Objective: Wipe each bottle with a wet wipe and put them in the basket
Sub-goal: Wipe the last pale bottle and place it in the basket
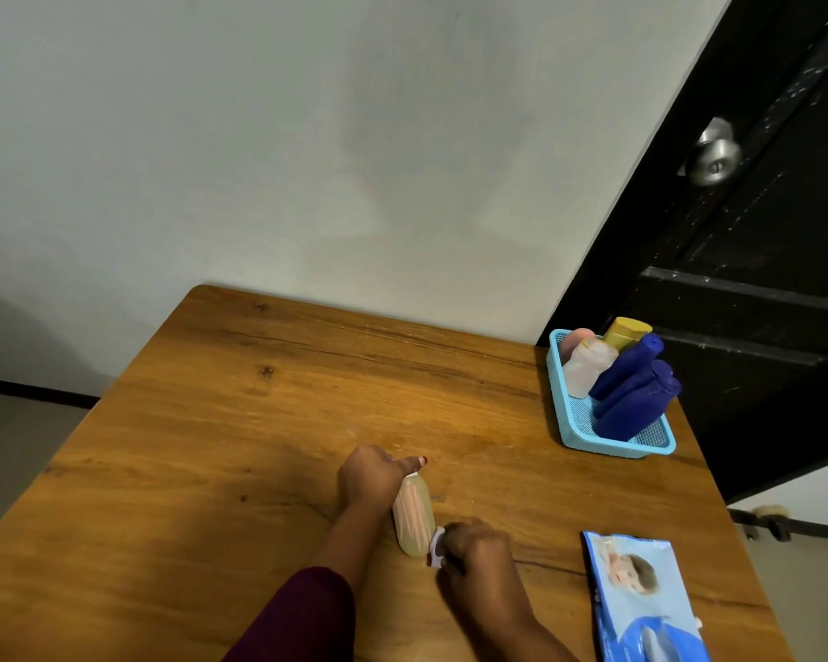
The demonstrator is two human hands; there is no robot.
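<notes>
On our wooden table (307,398) the pale translucent bottle (414,516) lies pointing away from us, left hand (371,477) gripping its far end, right hand (474,547) pinching a wipe (436,549).

Left hand (373,476) around bottle (414,516); right hand (475,547) curled on wipe (436,549)

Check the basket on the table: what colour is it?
The basket is light blue with a mesh floor; the head view shows it best.
</notes>
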